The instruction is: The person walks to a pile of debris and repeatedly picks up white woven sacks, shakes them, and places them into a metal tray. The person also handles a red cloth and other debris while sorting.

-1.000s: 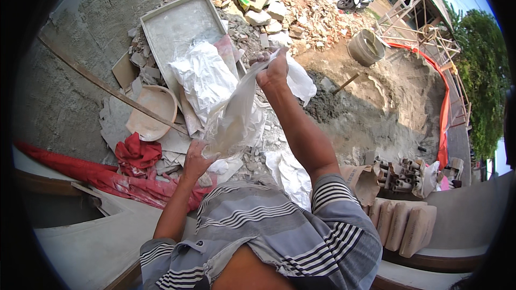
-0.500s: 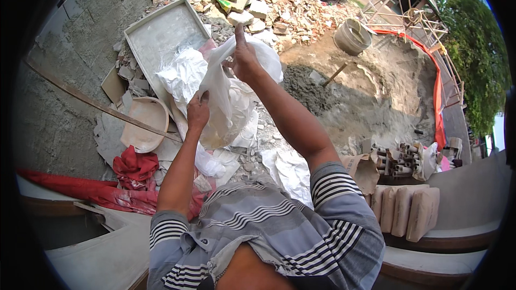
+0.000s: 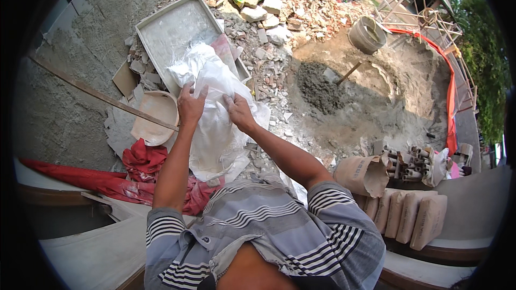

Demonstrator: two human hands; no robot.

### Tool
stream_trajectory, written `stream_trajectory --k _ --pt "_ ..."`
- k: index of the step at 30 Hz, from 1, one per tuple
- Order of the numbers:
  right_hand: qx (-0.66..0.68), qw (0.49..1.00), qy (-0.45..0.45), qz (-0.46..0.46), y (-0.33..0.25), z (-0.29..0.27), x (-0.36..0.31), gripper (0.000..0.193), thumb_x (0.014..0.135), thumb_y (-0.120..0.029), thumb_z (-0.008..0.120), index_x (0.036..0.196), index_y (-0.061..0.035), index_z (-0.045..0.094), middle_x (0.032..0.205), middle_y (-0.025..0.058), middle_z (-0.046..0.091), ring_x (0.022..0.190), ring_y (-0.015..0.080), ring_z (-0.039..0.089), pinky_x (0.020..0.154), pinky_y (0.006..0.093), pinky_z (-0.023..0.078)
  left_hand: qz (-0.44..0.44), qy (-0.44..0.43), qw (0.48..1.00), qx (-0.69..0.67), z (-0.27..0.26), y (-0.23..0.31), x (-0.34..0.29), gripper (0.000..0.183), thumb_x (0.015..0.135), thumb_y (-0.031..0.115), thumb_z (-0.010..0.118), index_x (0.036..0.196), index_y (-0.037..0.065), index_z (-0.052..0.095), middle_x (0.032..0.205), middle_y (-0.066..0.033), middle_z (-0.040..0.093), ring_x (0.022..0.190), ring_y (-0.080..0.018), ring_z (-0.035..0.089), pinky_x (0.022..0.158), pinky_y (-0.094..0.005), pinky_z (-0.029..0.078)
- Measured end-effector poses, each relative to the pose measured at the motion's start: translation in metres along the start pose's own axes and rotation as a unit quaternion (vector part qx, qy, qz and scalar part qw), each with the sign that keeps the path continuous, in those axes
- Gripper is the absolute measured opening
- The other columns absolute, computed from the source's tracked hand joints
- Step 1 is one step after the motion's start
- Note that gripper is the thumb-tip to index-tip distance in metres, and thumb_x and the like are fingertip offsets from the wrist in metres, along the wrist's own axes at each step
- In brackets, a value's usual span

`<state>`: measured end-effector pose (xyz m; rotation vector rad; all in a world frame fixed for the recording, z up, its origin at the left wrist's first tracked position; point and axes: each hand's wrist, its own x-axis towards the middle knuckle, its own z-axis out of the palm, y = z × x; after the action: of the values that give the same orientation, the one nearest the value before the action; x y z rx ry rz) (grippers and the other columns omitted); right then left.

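Note:
A crumpled white plastic sack [image 3: 217, 123] lies in front of me, spread over the rubble and the lower corner of a grey mortar tray [image 3: 177, 24]. My left hand [image 3: 191, 106] holds the sack's left side, its fingers curled on the plastic and its thumb pointing up to the right. My right hand [image 3: 241, 114] grips the sack's upper right part, a short gap from the left. Folds of plastic partly hide the fingertips. Left of my left hand sits a dusty pale basin [image 3: 156, 118], with a long wooden strip [image 3: 102, 94] crossing over it.
Red cloth [image 3: 142, 164] lies at the lower left. To the right are wet mortar [image 3: 320, 88] with a wooden handle [image 3: 350, 72] in it, a bucket [image 3: 367, 35], an opened paper bag [image 3: 360, 174] and several stacked brown bags [image 3: 411, 217]. Broken rubble [image 3: 290, 8] is heaped beyond.
Both hands have come down and nearer my body; the right has moved from high up. The sack, held up and spread before, now lies lower and flatter. The view has shifted slightly.

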<state>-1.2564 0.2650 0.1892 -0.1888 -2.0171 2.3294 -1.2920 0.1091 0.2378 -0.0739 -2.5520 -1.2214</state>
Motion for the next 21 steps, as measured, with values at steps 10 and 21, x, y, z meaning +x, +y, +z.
stream_trajectory --k 10,21 --pt "0.162 0.985 0.026 0.057 0.028 0.018 0.011 0.029 0.102 -0.027 0.056 0.103 0.0012 0.063 0.091 0.0043 0.066 0.079 0.01 0.055 0.07 0.0282 0.046 0.037 -0.155 0.986 -0.047 0.016 -0.027 -0.11 0.039 0.094 0.035 0.063 0.085 -0.002 0.058 0.071 -0.0259 0.06 0.075 -0.047 0.06 0.07 -0.0523 0.045" --pt "0.032 0.933 0.338 0.119 0.03 -0.066 0.092 0.041 0.1 -0.027 0.051 0.101 0.012 0.062 0.103 0.0285 0.065 0.089 0.0372 0.068 0.077 0.0438 0.053 0.107 -0.283 0.953 0.013 -0.026 -0.001 -0.155 0.037 0.101 0.029 0.053 0.077 0.0 0.054 0.065 -0.0278 0.054 0.067 -0.0502 0.056 0.063 -0.055 0.042"
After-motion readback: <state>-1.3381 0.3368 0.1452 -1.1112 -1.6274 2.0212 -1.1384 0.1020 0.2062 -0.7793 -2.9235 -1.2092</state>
